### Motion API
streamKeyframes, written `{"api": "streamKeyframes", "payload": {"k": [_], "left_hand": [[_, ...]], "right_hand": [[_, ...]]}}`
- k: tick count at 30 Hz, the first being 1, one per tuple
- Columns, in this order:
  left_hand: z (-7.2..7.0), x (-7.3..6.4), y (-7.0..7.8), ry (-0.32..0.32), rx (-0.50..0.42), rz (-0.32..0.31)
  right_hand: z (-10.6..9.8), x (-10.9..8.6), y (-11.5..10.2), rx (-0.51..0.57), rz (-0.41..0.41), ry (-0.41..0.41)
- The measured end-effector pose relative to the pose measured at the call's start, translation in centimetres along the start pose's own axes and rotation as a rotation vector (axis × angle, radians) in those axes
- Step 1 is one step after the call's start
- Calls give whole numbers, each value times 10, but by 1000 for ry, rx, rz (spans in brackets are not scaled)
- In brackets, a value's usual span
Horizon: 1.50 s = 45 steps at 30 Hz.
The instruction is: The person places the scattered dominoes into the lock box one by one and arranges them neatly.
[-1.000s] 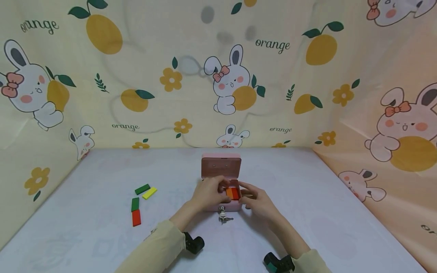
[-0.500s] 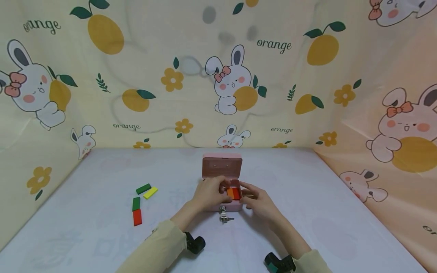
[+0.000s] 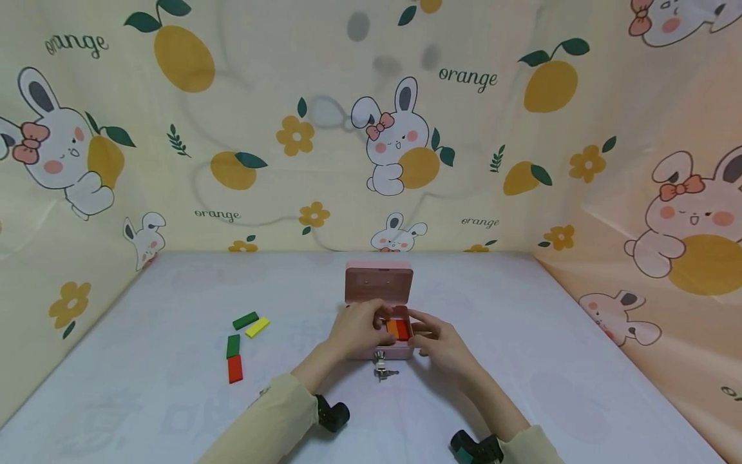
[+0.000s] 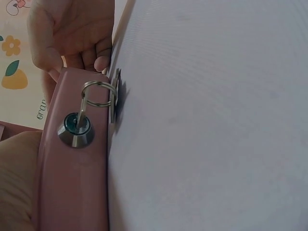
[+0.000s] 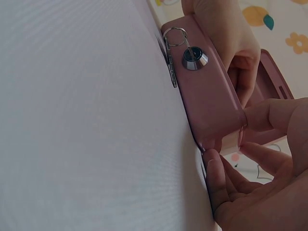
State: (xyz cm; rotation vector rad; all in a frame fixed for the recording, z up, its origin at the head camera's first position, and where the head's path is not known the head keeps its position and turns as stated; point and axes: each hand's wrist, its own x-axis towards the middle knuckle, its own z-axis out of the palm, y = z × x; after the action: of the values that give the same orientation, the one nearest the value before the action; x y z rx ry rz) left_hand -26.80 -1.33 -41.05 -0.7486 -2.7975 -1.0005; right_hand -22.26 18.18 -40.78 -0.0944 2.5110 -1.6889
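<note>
A pink metal cash box point(image 3: 397, 354) stands on the table, its lid point(image 3: 379, 283) raised at the back. Inside, an orange block point(image 3: 391, 328) and a red block point(image 3: 402, 330) lie side by side. My left hand point(image 3: 358, 330) reaches over the box's left part with bent fingers dipping inside; I cannot tell whether they hold a block. My right hand point(image 3: 443, 341) grips the box's right end, thumb at the front corner and index finger towards the back. In the left wrist view, a key sits in the front lock point(image 4: 77, 129), with a ring and more keys hanging from it.
Left of the box lie loose flat blocks: a green block point(image 3: 245, 320), a yellow block point(image 3: 257, 327), another green block point(image 3: 233, 346) and a red block point(image 3: 234, 369). A printed cloth point(image 3: 324, 77) hangs behind the white tabletop point(image 3: 145, 361).
Both hands keep their places at the box. The whole head view has drifted slightly, so everything appears a little further right.
</note>
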Motion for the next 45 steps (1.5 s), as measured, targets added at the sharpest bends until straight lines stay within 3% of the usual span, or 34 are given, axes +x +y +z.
{"api": "streamKeyframes", "payload": {"k": [20,28,38,45], "left_hand": [[0,-4,-3,26,-34,-11],[-5,-10,-12,98,-209,68],[-45,-49,-26,244,-263,99],[-72,-85,-40,300,-252,37]], "right_hand": [[4,-1,-2,8,17,-4],[6,-2,-3,-12,12,-1],[6,3,-2,-43,47,20],[3,2,-1,-43,50,23]]}}
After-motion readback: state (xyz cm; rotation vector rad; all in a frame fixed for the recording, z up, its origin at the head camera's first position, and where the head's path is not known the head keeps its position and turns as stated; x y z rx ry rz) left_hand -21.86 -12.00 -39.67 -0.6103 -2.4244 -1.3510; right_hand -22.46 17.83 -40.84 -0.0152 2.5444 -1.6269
